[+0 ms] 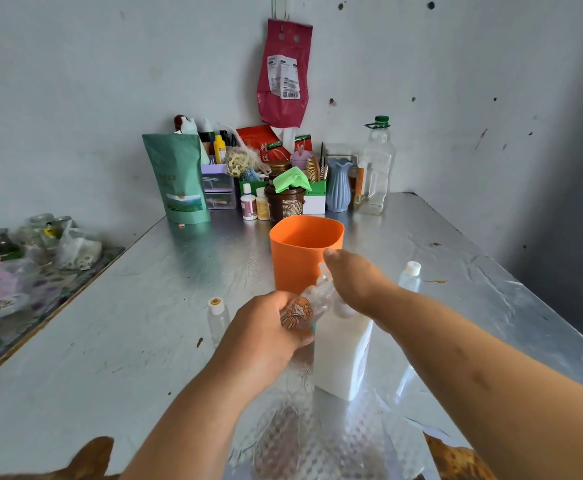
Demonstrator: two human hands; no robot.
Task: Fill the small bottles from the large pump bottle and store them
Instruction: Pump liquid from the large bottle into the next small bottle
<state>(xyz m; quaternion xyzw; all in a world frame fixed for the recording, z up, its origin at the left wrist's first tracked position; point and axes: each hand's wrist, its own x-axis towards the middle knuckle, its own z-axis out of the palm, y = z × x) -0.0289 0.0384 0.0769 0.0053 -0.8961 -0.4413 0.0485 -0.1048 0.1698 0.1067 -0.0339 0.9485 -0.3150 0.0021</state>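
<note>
**Small bottle tilted up to the pump spout**

The small bottle (304, 306), gripped by the left hand (266, 327), slants up and rightward, neck at the spout. The right hand (356, 282) covers the pump bottle (345, 355) head; its grip is hidden. An orange cup (300, 258) stands just behind.

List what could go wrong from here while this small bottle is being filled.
1. The left hand holds the sticker bottle tilted at the top of the pump bottle. The right hand hides the spout, so liquid might miss the neck and spill on the table.
2. Pressing down could tip the pump bottle, whose body no hand steadies.
3. The right forearm passes close to the capped bottle and might knock it over.
</note>
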